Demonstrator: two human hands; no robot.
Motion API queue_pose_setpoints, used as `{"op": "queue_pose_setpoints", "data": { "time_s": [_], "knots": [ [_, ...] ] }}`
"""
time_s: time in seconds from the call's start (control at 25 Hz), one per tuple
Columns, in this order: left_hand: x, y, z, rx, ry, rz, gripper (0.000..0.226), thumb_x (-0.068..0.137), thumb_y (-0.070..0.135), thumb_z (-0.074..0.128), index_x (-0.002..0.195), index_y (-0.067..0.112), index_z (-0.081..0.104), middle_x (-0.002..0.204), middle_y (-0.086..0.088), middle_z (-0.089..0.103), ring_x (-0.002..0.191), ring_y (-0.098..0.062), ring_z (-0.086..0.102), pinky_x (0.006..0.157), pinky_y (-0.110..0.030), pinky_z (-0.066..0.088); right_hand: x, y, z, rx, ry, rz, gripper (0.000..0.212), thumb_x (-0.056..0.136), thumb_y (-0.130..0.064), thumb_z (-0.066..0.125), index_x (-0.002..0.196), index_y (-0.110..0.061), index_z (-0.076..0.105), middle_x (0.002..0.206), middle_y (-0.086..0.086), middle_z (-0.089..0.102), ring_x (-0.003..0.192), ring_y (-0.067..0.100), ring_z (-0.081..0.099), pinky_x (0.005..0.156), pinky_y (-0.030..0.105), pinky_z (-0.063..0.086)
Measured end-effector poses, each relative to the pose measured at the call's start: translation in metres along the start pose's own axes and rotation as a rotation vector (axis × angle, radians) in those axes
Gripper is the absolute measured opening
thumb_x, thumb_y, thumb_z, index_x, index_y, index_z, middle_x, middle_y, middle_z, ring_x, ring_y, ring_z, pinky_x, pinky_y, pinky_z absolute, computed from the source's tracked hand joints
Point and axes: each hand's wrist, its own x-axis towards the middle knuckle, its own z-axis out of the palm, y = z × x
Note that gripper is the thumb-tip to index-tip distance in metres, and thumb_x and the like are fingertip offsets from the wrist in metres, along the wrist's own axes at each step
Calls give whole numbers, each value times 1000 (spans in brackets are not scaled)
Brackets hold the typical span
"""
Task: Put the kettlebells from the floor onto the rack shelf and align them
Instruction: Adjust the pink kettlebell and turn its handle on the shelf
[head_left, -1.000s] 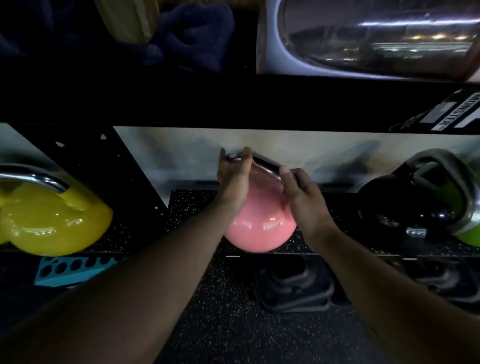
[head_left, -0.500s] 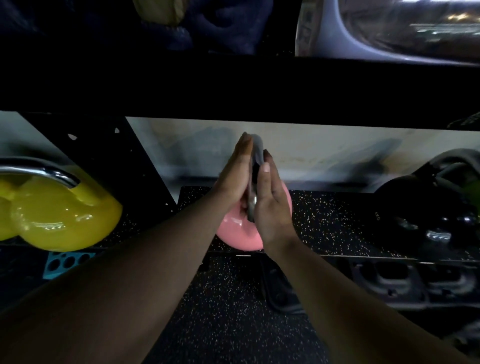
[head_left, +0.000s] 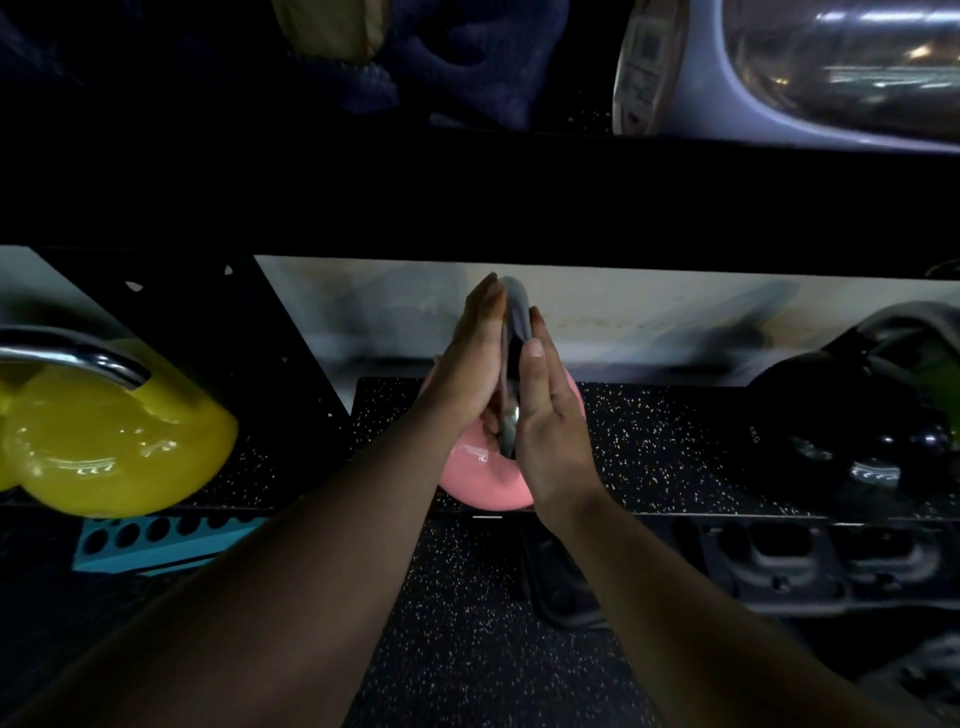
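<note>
Both forearms are bare all the way up, no sleeves showing in the shot. The left hand (head_left: 470, 374) and right hand (head_left: 550, 431) have no gloves, rings or watch (short, plain nails on the fingers (head_left: 535, 349)).

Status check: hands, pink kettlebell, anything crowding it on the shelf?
Left hand and right hand flat against handle, palms open. Pink kettlebell sits on rack shelf near front edge. Yellow kettlebell left, black kettlebell right, both clear.

The only marking is small pale lettering on the black kettlebell (head_left: 831, 415) at the right, too blurred and small to be read.
</note>
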Motion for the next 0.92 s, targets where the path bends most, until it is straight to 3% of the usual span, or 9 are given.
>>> {"op": "queue_pose_setpoints", "data": {
  "time_s": [0.12, 0.24, 0.28, 0.36, 0.4, 0.48, 0.64, 0.76, 0.92],
  "knots": [
    [2, -1, -2, -2, -11, -54, 96, 74, 92, 26, 148, 32, 40, 148, -6, 51, 135, -19, 50, 115, -45, 37, 1, 4, -1, -27, 6, 16, 48, 106, -38, 30, 153, -33, 31, 88, -52, 55, 90, -28, 57, 67, -6, 38],
    [0, 2, 0, 8, -16, -22, 88, 84, 83, 24, 144, 22, 45, 140, -11, 56, 129, -20, 54, 113, -44, 40, 1, 8, -4, -21, 10, 28, 49, 106, -40, 28, 154, -33, 29, 75, -52, 59, 89, -34, 44, 83, 14, 48],
    [-2, 4, 0, 15, -23, -11, 82, 89, 76, 22, 142, 18, 46, 136, -14, 57, 125, -21, 56, 111, -43, 42, 1, 8, -4, -19, 7, 22, 48, 106, -41, 28, 154, -34, 29, 77, -50, 60, 92, -32, 41, 90, 9, 33],
    [-3, 4, -1, 31, -33, -34, 80, 90, 75, 21, 145, 21, 42, 140, -13, 55, 127, -21, 55, 112, -44, 41, 1, 8, -3, -39, -9, 30, 48, 106, -42, 28, 153, -37, 29, 101, -50, 53, 99, -30, 49, 68, -4, 44],
    [-2, 5, -1, 42, -28, -46, 81, 88, 78, 22, 148, 26, 39, 144, -10, 52, 130, -21, 52, 114, -45, 39, 0, 7, -3, -39, -15, 32, 48, 105, -42, 28, 153, -37, 29, 114, -45, 46, 107, -26, 51, 69, -11, 28],
    [-4, 9, -3, 99, -5, -41, 75, 91, 75, 20, 150, 31, 34, 148, -8, 49, 135, -23, 49, 116, -45, 35, -2, 3, -3, -55, -26, 32, 49, 105, -42, 28, 154, -37, 27, 123, -35, 45, 121, -14, 48, 76, -10, 37],
    [-11, 23, -5, 267, -5, -74, 64, 101, 60, 16, 153, 27, 32, 150, -13, 48, 138, -28, 46, 110, -35, 31, -4, 1, -7, -77, -24, 14, 51, 104, -48, 29, 154, -40, 26, 91, -6, 64, 85, 9, 74, 72, 22, 58],
    [-27, 35, -12, 493, 59, -71, 58, 104, 52, 20, 145, 20, 46, 146, -14, 54, 133, -30, 50, 97, -30, 33, 0, -8, -17, -242, -114, 11, 54, 99, -56, 35, 151, -42, 31, 140, 5, 59, 121, 22, 60, 104, 42, 48],
    [-73, 22, -49, 837, 98, -3, 53, 98, 56, 30, 120, 18, 61, 120, -13, 66, 104, -30, 64, 84, -35, 48, -4, -43, -61, -575, -114, 50, 37, 101, -40, 46, 131, -21, 57, 110, 9, 70, 81, 16, 66, 65, 25, 51]
  ]
}}
